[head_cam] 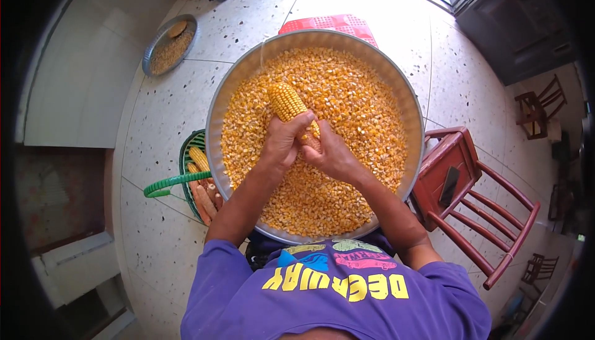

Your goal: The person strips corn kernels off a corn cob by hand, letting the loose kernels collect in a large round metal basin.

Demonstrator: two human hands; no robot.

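Both hands grip one ear of dried corn (287,100) over a wide metal basin (215,107). My left hand (282,140) wraps the middle of the ear, its thumb lying across the kernels. At the lower end, my right hand (332,151) closes around a part where the bare cob shows beside a few kernels. The ear's upper end points up and left and still carries full rows of yellow kernels. Loose corn kernels (358,107) fill most of the basin below. The fingers' undersides are hidden.
A green woven basket (178,182) with corn ears and bare cobs stands left of the basin. A red wooden chair (446,168) bearing a phone (449,185) is on the right. A red plastic stool (334,25) shows behind the basin; a tray of grain (169,54) lies far left.
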